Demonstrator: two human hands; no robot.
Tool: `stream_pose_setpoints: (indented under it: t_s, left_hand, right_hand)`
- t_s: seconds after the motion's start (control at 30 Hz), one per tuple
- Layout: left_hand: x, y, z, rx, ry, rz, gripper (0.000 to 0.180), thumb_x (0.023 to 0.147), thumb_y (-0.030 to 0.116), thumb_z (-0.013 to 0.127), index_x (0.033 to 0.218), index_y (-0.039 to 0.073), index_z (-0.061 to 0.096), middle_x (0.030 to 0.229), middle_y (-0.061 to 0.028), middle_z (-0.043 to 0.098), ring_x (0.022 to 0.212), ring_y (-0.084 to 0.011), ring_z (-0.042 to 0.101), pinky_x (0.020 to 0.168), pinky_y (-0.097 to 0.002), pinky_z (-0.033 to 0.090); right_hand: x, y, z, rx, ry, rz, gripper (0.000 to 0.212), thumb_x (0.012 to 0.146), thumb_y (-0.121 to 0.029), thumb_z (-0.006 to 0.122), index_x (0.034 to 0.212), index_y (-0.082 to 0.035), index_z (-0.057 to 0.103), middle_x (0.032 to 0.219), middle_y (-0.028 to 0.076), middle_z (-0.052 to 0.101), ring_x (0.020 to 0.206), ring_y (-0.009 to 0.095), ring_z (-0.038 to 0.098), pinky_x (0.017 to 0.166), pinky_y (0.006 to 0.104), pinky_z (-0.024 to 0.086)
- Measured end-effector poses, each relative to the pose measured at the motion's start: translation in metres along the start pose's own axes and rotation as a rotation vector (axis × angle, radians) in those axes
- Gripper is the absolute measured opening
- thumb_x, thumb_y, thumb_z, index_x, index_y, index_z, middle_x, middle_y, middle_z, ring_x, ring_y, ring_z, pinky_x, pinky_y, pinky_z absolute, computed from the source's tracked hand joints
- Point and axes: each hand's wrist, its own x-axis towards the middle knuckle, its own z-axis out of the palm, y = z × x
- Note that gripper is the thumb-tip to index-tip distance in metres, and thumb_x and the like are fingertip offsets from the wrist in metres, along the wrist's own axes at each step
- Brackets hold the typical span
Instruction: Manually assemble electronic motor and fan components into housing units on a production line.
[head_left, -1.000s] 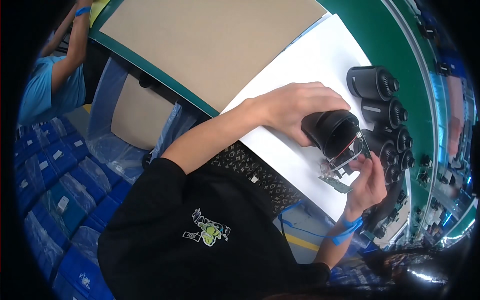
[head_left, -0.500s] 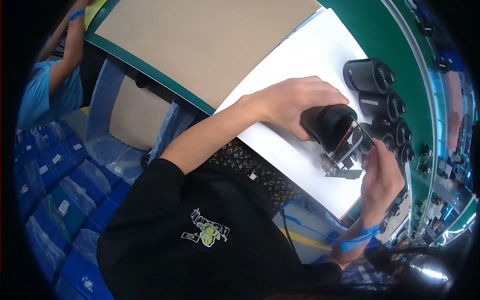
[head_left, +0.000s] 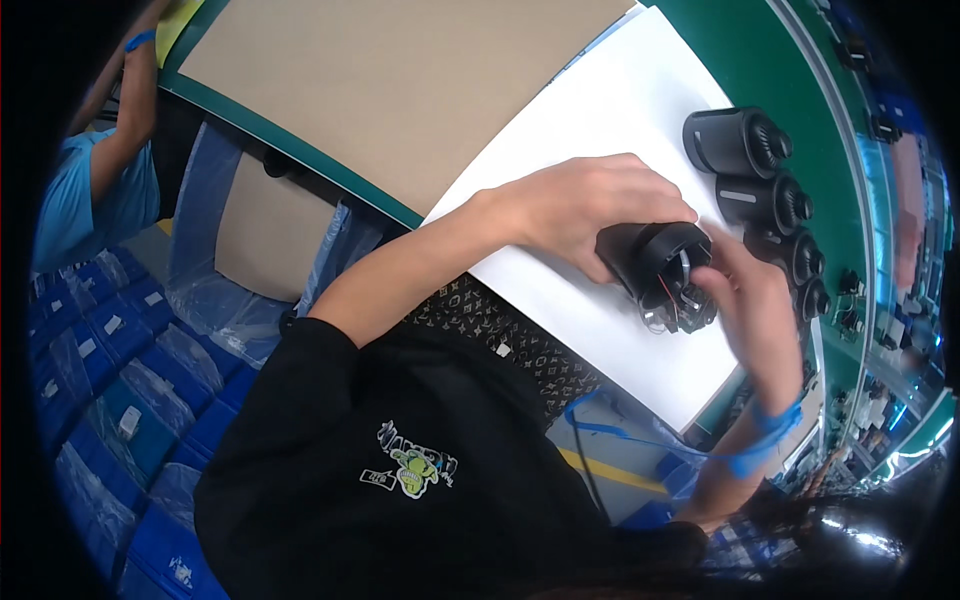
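I take 12 o'clock as the top of my view. My left hand (head_left: 605, 205) is clamped around a black cup (head_left: 632, 252), fingers over its upper side and thumb beneath. The cup lies at 4 to 5 o'clock from that hand's middle, tilted, its open mouth facing about 4 o'clock. Wires (head_left: 667, 287) and small parts spill from the mouth. I cannot tell whether the cup touches the white sheet (head_left: 590, 120) beneath it.

My right hand (head_left: 755, 290) is at the mouth, fingers and thumb bent toward it; the cup is at 9 to 10 o'clock from there. I cannot tell whether those fingers are pinched on a part. A blue strap (head_left: 765, 440) rings that wrist.

From the cup, at least 4 black cans (head_left: 730, 142) run in a row from 1 to 3 o'clock. The white sheet lies on the green worktop (head_left: 735, 55), and a brown board (head_left: 390, 90) sits toward 10 to 11 o'clock. A co-worker's blue sleeve (head_left: 75, 205) shows farther off, at 9 to 10 o'clock.
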Motion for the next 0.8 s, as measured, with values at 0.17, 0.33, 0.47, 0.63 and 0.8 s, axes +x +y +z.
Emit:
stream_pose_setpoints:
  t_s: [0.17, 0.33, 0.47, 0.63, 0.8]
  left_hand:
    - [0.000, -0.001, 0.001, 0.012, 0.000, 0.011, 0.085, 0.050, 0.010, 0.085, 0.129, 0.013, 0.054, 0.122, -0.0082, 0.060, 0.109, -0.0320, 0.058, 0.092, -0.0405, 0.050]
    - [0.008, 0.002, 0.001, 0.007, 0.027, 0.029, 0.086, 0.050, 0.013, 0.086, 0.129, 0.012, 0.054, 0.121, -0.0100, 0.060, 0.108, -0.0324, 0.059, 0.093, -0.0401, 0.049]
    - [0.003, -0.001, -0.001, 0.022, -0.032, 0.004, 0.085, 0.051, 0.013, 0.086, 0.129, 0.009, 0.053, 0.122, -0.0111, 0.061, 0.107, -0.0321, 0.059, 0.093, -0.0392, 0.049]
    - [0.000, 0.000, -0.004, -0.017, -0.048, -0.035, 0.088, 0.049, 0.009, 0.086, 0.130, 0.008, 0.052, 0.125, -0.0119, 0.058, 0.115, -0.0320, 0.057, 0.098, -0.0411, 0.047]
    - [-0.006, 0.006, -0.006, -0.007, -0.042, -0.019, 0.087, 0.050, 0.005, 0.084, 0.130, 0.009, 0.052, 0.130, -0.0124, 0.051, 0.122, -0.0319, 0.052, 0.101, -0.0407, 0.046]
  right_hand:
    - [0.014, 0.013, 0.001, 0.094, 0.007, -0.084, 0.015, 0.081, -0.003, 0.068, 0.094, 0.003, 0.068, 0.077, 0.018, 0.065, 0.066, 0.032, 0.062, 0.063, 0.0352, 0.048]
    - [0.013, 0.007, 0.006, -0.030, 0.207, -0.126, 0.011, 0.078, -0.006, 0.071, 0.087, 0.000, 0.070, 0.070, 0.017, 0.062, 0.064, 0.033, 0.060, 0.060, 0.0372, 0.046]
    - [0.009, 0.010, 0.009, 0.020, 0.197, -0.111, 0.010, 0.081, -0.008, 0.068, 0.086, 0.000, 0.070, 0.076, 0.016, 0.064, 0.072, 0.033, 0.062, 0.065, 0.0397, 0.048]
    - [-0.026, 0.046, 0.008, 0.031, -0.005, -0.232, 0.031, 0.078, 0.009, 0.058, 0.108, 0.001, 0.063, 0.109, 0.014, 0.063, 0.105, 0.033, 0.059, 0.093, 0.0384, 0.047]
    - [-0.055, 0.042, 0.022, -0.128, 0.170, -0.273, 0.025, 0.076, 0.012, 0.058, 0.099, 0.002, 0.062, 0.100, 0.014, 0.062, 0.096, 0.032, 0.061, 0.084, 0.0385, 0.049]
